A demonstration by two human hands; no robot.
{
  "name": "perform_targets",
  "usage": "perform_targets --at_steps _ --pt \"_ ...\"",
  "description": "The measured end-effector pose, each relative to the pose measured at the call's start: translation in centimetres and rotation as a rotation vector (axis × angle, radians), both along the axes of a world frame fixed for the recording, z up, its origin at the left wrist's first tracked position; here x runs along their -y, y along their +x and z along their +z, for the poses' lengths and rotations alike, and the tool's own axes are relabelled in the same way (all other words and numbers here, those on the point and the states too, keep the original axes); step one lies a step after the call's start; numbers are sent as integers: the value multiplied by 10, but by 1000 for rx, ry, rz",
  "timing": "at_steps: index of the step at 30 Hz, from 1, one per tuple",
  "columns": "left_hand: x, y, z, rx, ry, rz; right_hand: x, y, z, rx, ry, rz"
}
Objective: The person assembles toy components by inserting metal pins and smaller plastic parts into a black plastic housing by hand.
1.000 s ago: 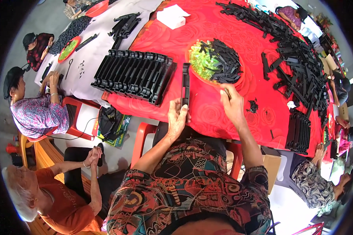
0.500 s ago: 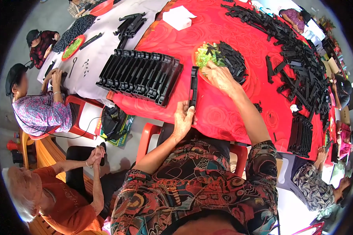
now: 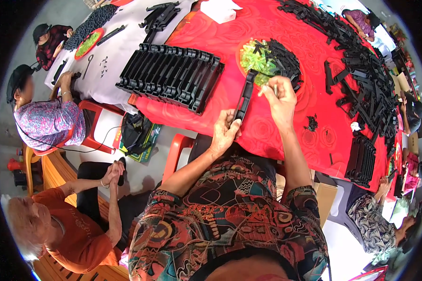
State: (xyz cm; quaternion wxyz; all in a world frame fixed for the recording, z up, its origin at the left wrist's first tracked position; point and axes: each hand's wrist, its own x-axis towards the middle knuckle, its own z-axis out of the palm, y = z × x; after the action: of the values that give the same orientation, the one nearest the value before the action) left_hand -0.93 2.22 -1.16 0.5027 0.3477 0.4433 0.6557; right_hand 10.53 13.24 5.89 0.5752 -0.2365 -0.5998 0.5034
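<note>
My left hand (image 3: 226, 132) is closed around the lower end of a long, narrow black plastic part (image 3: 244, 99), which tilts up and to the right above the table's front edge. Just right of it, my right hand (image 3: 282, 102) has its fingers pinched, with a small pale piece (image 3: 275, 88) between them, too small to make out fully. Behind both hands sits an orange-rimmed plate (image 3: 240, 55). Translucent yellow-green pieces (image 3: 255, 56) fill its left side and flat black pieces (image 3: 286, 61) its right. The black part's upper end overlaps the plate's near edge.
A row of black plastic parts (image 3: 171, 77) stands at my left. Loose black parts (image 3: 365, 79) are heaped along the right, above another black stack (image 3: 361, 161). A white paper box (image 3: 219, 11) lies at the back. People sit around; one person (image 3: 75, 225) is at lower left.
My right hand has come out of the plate toward me, fingers pinched, and is now beside the black part. My left hand has raised that part slightly and tilted it to the right.
</note>
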Motion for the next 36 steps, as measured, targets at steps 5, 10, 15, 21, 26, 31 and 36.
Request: perform_targets --at_steps 5,10,15,21,26,31,36 --pt "-2 5 3 49 -6 -95 35 8 -12 58 -37 -44" --pt "1 14 -6 90 -41 -150 47 15 -24 237 -24 -162" --pt "4 19 -3 82 -121 -187 53 22 -30 404 52 -228" --pt "7 18 -1 72 -102 -225 58 20 -28 498 209 -288" --pt "5 20 -2 64 -105 -211 62 16 -32 533 240 -310" --pt "5 20 -5 94 -108 -228 62 18 -41 599 367 -379" --pt "4 19 -2 130 -118 -239 67 23 -36 811 484 -509"
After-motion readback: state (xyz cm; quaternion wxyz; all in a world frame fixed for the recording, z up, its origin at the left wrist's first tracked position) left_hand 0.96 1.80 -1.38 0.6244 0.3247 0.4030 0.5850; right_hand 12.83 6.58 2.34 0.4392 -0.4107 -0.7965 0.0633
